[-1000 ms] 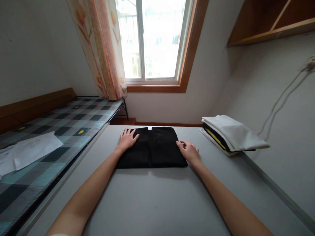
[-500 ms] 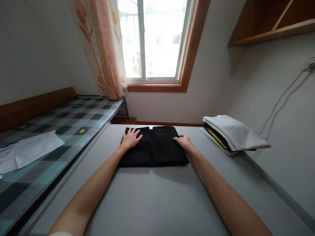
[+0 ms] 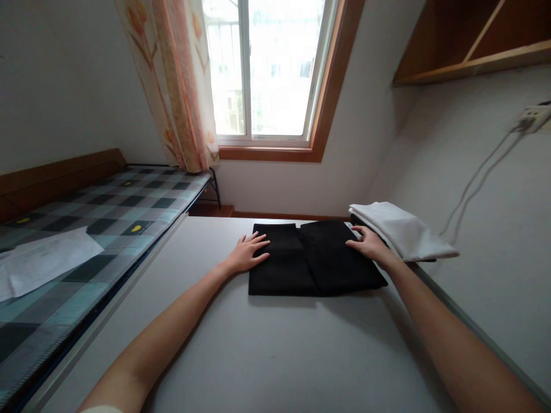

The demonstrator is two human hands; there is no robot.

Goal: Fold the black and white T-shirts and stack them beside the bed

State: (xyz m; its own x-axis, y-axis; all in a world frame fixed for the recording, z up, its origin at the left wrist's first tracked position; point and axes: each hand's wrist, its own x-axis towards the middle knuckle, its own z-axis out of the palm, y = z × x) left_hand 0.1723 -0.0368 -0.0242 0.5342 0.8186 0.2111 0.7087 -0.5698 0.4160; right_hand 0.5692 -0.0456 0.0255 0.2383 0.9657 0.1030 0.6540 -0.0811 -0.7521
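A folded black cloth (image 3: 318, 261) lies on the white table (image 3: 258, 355), with a crease near its middle. My left hand (image 3: 247, 253) rests with spread fingers on its left edge. At the cloth's right side, my right hand (image 3: 370, 245) has its thumb and fingers at the edge, pinching the fabric. The right hand is close beside a stack of folded cloth with a white piece (image 3: 402, 232) on top.
On the left stands a bed with a checkered mattress (image 3: 142, 201) and papers (image 3: 55, 258) on it. A curtain (image 3: 185, 86) hangs by the window. A wooden shelf (image 3: 473, 63) and a wall socket (image 3: 534, 119) are at the right.
The black cloth has moved right along the table, and its right half now sits askew. My right hand has moved right with it, near the stack. My left hand is now at the cloth's left edge.
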